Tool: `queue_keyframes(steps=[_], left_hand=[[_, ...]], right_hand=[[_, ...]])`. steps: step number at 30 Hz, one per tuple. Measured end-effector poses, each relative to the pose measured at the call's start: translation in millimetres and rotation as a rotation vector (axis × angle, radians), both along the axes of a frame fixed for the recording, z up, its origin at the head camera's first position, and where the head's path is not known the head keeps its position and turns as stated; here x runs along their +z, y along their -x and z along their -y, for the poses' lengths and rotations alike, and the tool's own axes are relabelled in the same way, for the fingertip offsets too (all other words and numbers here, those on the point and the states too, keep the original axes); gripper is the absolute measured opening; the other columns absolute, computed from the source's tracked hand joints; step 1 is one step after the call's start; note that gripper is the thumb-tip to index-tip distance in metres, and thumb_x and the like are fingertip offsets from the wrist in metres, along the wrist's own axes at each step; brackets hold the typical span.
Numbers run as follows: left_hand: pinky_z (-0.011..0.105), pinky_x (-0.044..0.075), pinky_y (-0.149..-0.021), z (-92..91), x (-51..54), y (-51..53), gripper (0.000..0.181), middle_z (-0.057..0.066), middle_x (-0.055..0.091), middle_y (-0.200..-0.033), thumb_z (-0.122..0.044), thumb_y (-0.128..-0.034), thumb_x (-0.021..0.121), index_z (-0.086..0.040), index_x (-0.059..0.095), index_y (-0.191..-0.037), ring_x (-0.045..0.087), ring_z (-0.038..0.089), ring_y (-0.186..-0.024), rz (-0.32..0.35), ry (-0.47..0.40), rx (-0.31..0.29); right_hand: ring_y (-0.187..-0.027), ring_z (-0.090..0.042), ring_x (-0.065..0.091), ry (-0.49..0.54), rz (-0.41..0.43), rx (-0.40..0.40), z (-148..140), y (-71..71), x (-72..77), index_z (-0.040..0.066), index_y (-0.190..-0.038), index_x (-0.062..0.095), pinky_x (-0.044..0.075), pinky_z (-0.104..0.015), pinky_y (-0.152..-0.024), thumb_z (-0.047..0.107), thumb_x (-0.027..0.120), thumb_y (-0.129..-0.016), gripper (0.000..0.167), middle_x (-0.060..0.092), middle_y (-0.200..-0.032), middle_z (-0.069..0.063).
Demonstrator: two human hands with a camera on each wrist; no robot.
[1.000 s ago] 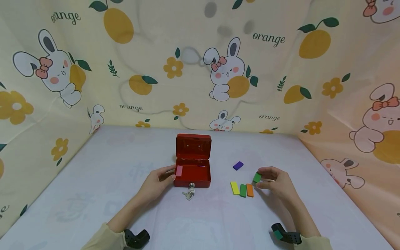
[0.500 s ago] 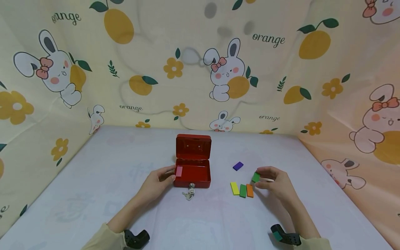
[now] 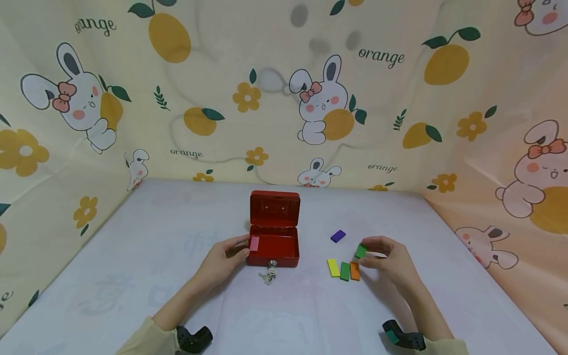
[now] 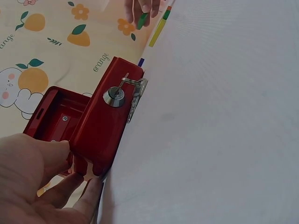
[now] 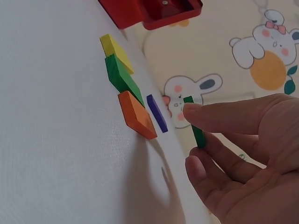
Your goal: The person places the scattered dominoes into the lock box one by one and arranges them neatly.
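Note:
Near the middle of the table stands a small red cash box with its lid raised. Keys on a ring hang from its front lock. A pink block lies inside at the left. My left hand rests thumb and fingertips against the box's left side. My right hand pinches a green block between thumb and fingers, raised off the table. Just left of it, a yellow block, another green block and an orange block lie side by side.
Behind the row lies a purple block, apart from the others. A white cloth covers the table. Patterned curtains with rabbits and oranges enclose the back and sides.
My right hand has moved slightly left with the green block, closer to the orange block. My left hand and the cash box have stayed in place.

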State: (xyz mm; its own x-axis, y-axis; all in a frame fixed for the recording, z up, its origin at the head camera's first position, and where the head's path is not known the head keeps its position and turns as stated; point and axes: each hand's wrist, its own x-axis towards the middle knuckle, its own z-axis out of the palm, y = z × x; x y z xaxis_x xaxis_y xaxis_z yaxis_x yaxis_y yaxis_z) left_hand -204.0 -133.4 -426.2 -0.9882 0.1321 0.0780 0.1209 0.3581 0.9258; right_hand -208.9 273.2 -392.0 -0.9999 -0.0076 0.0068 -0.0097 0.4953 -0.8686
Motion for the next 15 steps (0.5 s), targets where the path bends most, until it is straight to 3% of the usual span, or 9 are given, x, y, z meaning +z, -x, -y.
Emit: queue_keyframes(steps=[9, 15], left_hand=[[0.049, 0.038, -0.103, 0.1, 1.4, -0.3, 0.044, 0.005, 0.056, -0.134, -0.019, -0.0932, 0.063, -0.015, 0.055, -0.136, 0.046, 0.027, -0.128, -0.001, -0.005, -0.007], [0.049, 0.038, -0.103, 0.4, 1.4, -0.9, 0.044, 0.005, 0.055, -0.134, -0.019, -0.0932, 0.063, -0.014, 0.055, -0.137, 0.046, 0.027, -0.128, -0.004, -0.011, -0.014]], right_hand=[[-0.112, -0.028, 0.056, -0.016, -0.003, 0.0, 7.9, -2.4, 2.1, 0.006, -0.126, 0.057, 0.047, -0.04, -0.095, 0.014, 0.081, -0.076, 0.056, 0.061, -0.122, -0.01], [-0.11, -0.028, 0.057, -0.004, -0.001, 0.011, 11.6, -2.5, 0.9, 0.006, -0.126, 0.058, 0.045, -0.044, -0.097, 0.016, 0.082, -0.075, 0.057, 0.062, -0.119, -0.009]])
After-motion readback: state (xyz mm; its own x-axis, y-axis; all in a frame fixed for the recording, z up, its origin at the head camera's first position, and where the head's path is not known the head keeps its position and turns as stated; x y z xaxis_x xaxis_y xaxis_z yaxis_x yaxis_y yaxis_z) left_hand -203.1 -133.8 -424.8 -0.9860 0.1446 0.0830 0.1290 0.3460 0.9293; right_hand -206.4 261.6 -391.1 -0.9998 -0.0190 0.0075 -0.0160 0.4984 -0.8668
